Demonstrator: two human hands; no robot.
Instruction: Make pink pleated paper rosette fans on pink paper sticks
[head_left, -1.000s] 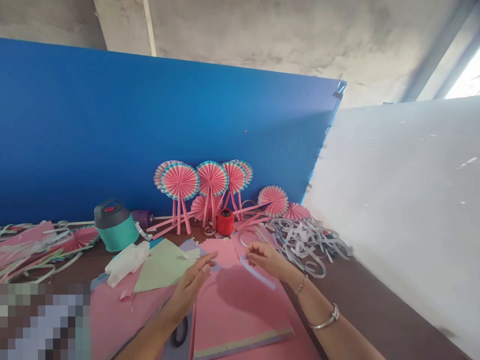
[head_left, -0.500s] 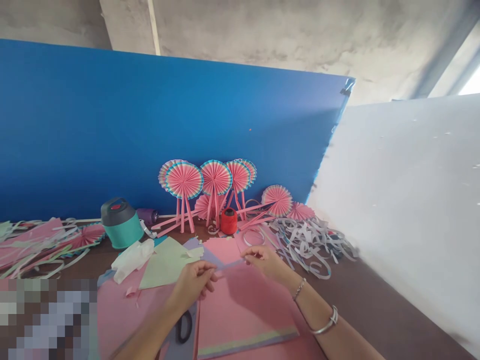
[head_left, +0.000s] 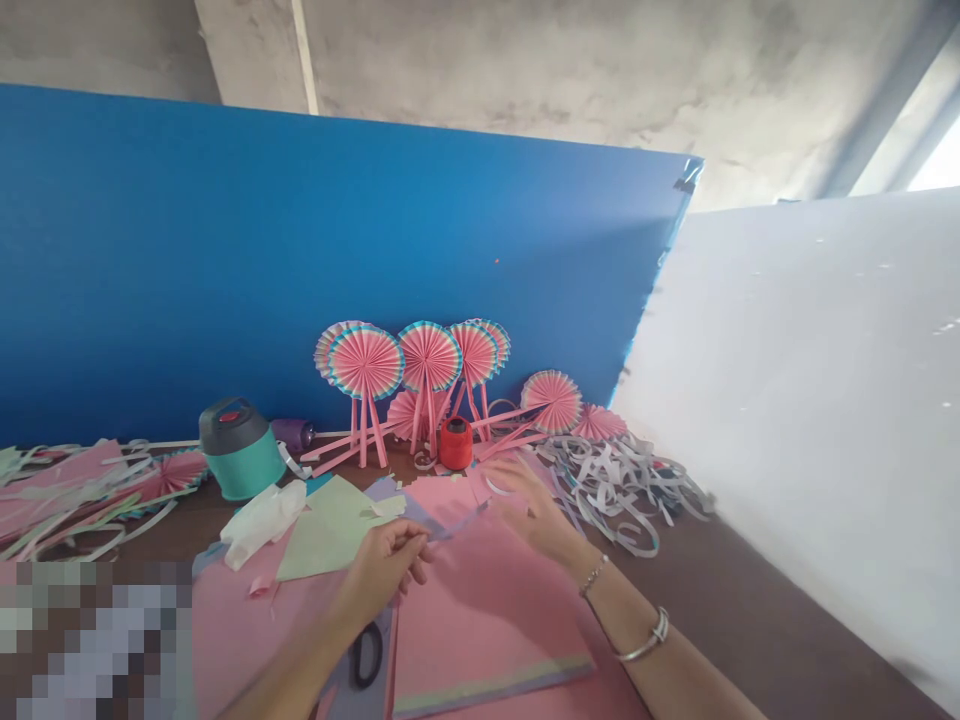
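My left hand (head_left: 390, 562) is closed in a pinch on one end of a thin pale purple strip (head_left: 465, 521), whose other end sticks out free to the right. My right hand (head_left: 529, 512) is slightly blurred, with its fingers apart and nothing in them. It is beside a ring-shaped roll (head_left: 498, 484), partly hidden by the fingers. Below both hands lies a stack of pink paper (head_left: 487, 620) with green and purple layers along its near edge. The dark handle loop of scissors (head_left: 366, 655) shows to the left of the stack.
Pleated pink paper fans (head_left: 365, 362) lean against the blue panel (head_left: 300, 220). A red container (head_left: 456, 444) and a teal lidded container (head_left: 241, 455) stand in front of it. Curled white strips (head_left: 622, 480) pile up at right. Green paper (head_left: 330, 530) and crumpled white material (head_left: 264, 522) lie at left.
My right hand has let go of the strip's right end, and its fingers have spread toward the roll. My left hand still pinches the strip in about the same place.
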